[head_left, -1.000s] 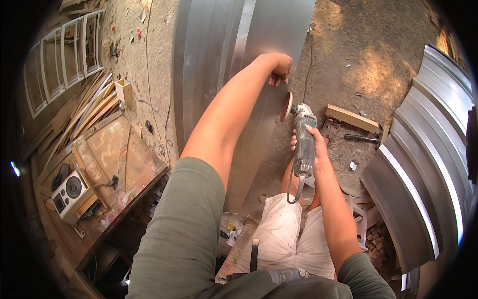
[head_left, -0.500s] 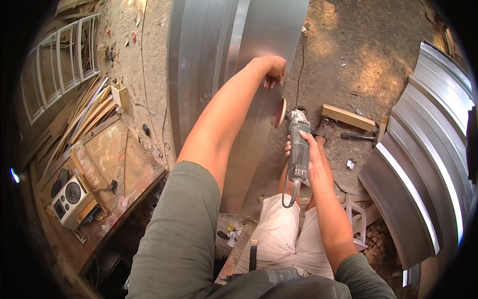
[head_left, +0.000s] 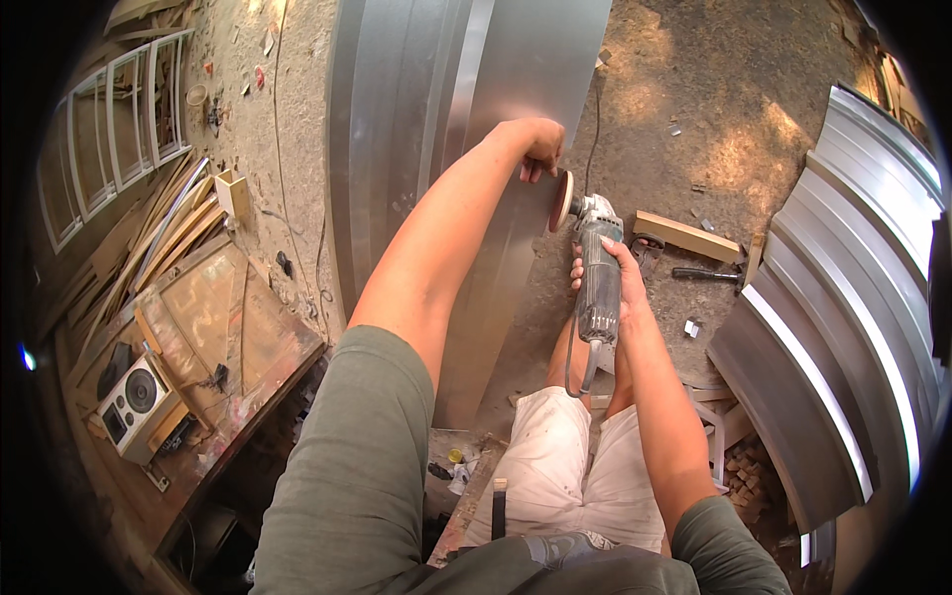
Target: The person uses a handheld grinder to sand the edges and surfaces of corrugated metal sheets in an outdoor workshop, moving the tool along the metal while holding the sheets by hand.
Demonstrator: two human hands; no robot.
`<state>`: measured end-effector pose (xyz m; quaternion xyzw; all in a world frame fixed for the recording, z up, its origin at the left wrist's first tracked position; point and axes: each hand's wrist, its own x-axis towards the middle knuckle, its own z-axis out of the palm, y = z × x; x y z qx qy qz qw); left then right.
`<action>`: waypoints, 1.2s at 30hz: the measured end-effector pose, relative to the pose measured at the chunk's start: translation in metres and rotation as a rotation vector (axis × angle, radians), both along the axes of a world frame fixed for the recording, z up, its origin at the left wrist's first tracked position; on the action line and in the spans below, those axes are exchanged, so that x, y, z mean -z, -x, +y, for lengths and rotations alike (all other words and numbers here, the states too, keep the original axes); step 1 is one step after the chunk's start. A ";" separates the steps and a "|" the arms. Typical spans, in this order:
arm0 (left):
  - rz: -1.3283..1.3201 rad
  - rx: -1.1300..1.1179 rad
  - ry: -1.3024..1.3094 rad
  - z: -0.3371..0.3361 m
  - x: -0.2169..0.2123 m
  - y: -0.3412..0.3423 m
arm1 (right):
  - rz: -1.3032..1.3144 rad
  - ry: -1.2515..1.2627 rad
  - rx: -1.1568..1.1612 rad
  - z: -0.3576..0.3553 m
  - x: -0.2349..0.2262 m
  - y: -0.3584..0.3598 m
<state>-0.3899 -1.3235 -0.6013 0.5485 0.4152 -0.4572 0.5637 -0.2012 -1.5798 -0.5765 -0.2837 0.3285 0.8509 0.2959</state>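
Note:
My right hand (head_left: pixel 625 276) is wrapped round the dark body of an angle grinder (head_left: pixel 599 297). Its reddish-brown disc (head_left: pixel 562 201) stands edge-on beside the right edge of a long grey metal sheet (head_left: pixel 516 74), just below my left hand. Whether the disc touches the sheet, or is spinning, I cannot tell. My left arm reaches across the sheet, and my left hand (head_left: pixel 541 144) is closed with curled fingers at that same edge. The palm side is hidden, so what those fingers hold, if anything, does not show. The grinder's cord (head_left: pixel 573 382) loops down from its rear end.
Curved ribbed metal sheets (head_left: pixel 823 327) lie at the right. Beyond the grinder are a wooden block (head_left: pixel 687 236) and a hammer (head_left: pixel 706 274) on the ground. At the left a worn wooden bench (head_left: pixel 253 342) bears a speaker (head_left: pixel 142 390), with wood strips and a white frame (head_left: pixel 114 134) behind.
My right hand has moved the grinder a little forward, bringing its disc closer to my left hand. The left hand keeps its place at the sheet's edge. The whole view has shifted slightly.

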 end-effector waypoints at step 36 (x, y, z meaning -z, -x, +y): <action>0.026 0.928 0.065 -0.048 0.069 -0.072 | -0.251 -0.018 0.401 -0.041 -0.032 -0.179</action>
